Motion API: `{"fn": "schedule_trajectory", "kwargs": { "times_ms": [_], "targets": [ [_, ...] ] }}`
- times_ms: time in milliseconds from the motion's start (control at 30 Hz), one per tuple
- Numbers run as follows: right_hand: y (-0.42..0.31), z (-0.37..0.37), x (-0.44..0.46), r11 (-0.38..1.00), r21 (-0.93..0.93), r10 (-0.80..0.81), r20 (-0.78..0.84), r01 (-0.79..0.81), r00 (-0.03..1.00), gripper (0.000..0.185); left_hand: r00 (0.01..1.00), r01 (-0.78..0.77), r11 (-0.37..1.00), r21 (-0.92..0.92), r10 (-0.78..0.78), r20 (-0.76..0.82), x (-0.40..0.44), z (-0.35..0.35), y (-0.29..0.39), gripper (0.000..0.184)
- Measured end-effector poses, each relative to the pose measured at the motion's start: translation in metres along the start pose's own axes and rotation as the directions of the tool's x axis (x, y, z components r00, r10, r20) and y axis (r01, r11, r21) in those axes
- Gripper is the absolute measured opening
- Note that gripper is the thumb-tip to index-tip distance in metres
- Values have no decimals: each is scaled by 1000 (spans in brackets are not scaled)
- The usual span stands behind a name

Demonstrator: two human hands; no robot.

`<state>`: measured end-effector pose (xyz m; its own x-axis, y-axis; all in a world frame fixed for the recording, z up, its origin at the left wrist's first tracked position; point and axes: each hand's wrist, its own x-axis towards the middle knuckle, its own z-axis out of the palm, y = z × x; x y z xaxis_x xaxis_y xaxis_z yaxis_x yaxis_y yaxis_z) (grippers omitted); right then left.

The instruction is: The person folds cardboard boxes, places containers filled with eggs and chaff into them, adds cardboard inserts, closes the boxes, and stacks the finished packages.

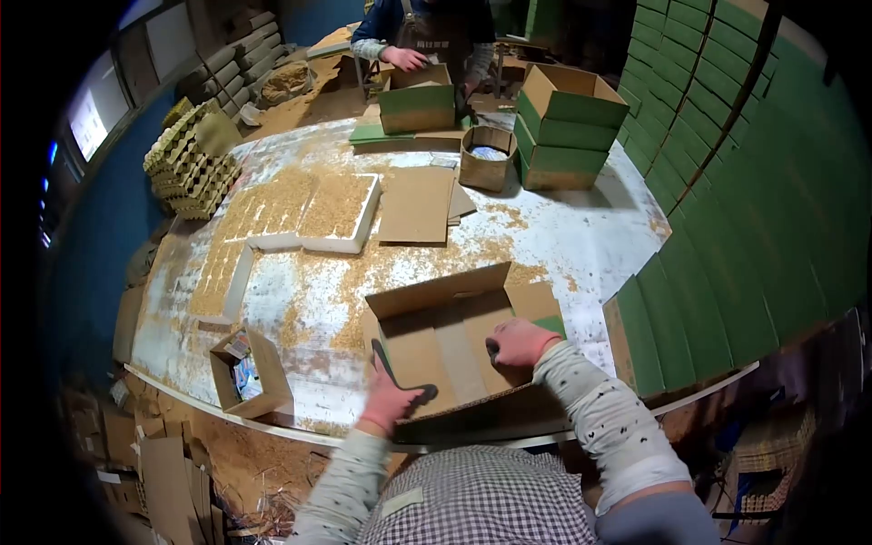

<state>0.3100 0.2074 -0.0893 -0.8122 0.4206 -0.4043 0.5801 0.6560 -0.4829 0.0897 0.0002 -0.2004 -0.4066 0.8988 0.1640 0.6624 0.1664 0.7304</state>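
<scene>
An open cardboard box [422, 350] lies in front of me at the table's near edge, its upper side walls raised and a strip of clear tape along its inner bottom. My left hand [386, 392], in a pink glove with dark fingertips, is at the box's left near corner. Its thumb and forefinger are spread wide apart against the cardboard. Over the right side of the box, my right hand [522, 344] is closed, with its dark fingertips curled inward. Whatever lies under the right palm is hidden, apart from the box's side.
Left stands a small open box [250, 372] of packets. White foam trays [341, 213] with yellowish grains, flat cardboard sheets [416, 207] and stacked egg trays [189, 159] lie farther off. Green boxes [718, 282] are stacked right. Across the table, a person's hand [406, 59] touches a green box [418, 107].
</scene>
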Motion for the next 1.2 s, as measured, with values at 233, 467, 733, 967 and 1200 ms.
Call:
{"fn": "schedule_trajectory", "kwargs": {
  "times_ms": [233,467,733,967,1200],
  "targets": [
    [27,80,-30,937,323,289,-500,-134,816,80,935,349,569,-745,-163,314,-8,-27,17,72],
    [-73,-7,-227,843,533,434,-749,68,501,102,871,378,521,-765,79,485,84,52,48,54],
    [-167,-255,-479,975,-91,-133,-969,-202,-207,66,676,-194,-170,-966,691,-258,216,-43,539,48],
    [-73,-312,-506,363,-107,270,-939,-926,214,44,636,-308,244,-919,771,-8,303,61,593,70],
    [-41,-319,-537,521,-120,-271,-962,-845,-30,50,658,-474,134,-871,711,-249,272,73,596,47]
  ]
}}
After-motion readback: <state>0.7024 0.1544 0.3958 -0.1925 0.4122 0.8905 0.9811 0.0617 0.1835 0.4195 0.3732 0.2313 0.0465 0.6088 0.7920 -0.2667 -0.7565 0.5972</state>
